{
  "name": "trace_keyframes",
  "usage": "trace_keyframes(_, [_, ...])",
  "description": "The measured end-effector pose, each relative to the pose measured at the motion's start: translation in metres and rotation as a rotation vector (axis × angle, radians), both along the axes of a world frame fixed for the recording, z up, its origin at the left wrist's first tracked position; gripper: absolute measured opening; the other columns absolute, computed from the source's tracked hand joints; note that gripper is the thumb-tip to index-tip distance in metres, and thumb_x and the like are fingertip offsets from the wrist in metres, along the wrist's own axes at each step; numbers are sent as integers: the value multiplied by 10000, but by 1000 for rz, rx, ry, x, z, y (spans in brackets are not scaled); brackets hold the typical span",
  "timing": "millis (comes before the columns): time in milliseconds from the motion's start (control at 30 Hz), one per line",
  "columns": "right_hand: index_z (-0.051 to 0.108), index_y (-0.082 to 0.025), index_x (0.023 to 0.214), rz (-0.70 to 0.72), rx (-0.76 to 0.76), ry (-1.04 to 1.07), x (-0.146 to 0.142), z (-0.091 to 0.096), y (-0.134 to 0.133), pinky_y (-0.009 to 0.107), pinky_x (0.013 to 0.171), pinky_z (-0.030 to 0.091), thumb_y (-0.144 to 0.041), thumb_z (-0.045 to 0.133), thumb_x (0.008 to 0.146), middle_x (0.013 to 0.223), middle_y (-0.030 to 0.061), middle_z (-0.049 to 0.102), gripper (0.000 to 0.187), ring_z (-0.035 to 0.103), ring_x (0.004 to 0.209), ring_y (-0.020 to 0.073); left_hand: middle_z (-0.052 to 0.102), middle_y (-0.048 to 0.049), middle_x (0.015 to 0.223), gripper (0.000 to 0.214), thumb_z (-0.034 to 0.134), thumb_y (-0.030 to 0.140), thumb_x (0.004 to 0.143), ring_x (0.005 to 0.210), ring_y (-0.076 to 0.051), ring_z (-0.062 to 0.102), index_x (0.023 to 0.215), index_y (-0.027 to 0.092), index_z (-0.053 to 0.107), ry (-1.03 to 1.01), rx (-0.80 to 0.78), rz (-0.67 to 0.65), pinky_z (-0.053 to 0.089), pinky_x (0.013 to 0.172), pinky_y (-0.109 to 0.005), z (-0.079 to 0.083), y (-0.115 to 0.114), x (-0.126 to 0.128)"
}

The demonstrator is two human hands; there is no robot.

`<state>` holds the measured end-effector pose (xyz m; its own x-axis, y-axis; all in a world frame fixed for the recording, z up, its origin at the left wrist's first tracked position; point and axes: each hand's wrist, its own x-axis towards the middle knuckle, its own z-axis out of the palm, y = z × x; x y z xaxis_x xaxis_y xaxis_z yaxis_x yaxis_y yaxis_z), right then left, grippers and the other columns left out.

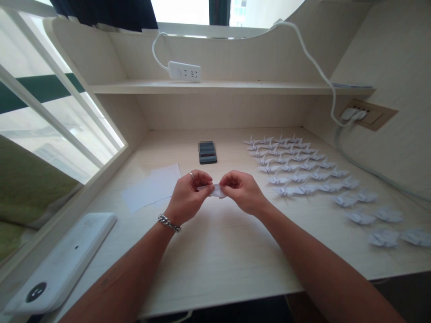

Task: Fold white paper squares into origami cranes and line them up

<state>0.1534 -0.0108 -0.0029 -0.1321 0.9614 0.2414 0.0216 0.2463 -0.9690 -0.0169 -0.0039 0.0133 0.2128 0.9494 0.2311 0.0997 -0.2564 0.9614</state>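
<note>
Between my two hands, above the middle of the desk, is a small piece of folded white paper (217, 192). My left hand (190, 195), with a ring and a chain bracelet at the wrist, pinches its left end. The right end is pinched by the thumb and fingers of my right hand (243, 190). My fingers cover much of the paper, so its exact shape is hard to make out. White paper sheets (151, 188) lie flat just left of my left hand. Rows of folded white paper cranes (296, 170) stand to the right of my right hand.
A dark phone-like object (208, 152) lies beyond my hands. At the left edge sits a long white device (63, 264). A power strip (184, 72) rests on the shelf (229, 87), and a white cable (313, 58) runs to the wall socket (368, 114).
</note>
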Motion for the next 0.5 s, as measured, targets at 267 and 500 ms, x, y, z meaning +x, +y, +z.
trace_keyframes(267, [627,-164,817,46,-92,107,1,0,1,316,647,538,-261,733,663,737,8,655,210,629,688,155,668,-32,769,184,736,217,683,700,-147,642,791,142,609,13,12,22,523,654,-264,1,0,-2])
trace_keyframes(500, [619,-176,797,34,28,-100,1,1,-2,269,631,473,-235,681,726,732,2,629,112,582,680,136,690,-39,767,94,684,213,735,736,-163,653,799,152,653,138,33,-115,525,701,-279,0,0,-3])
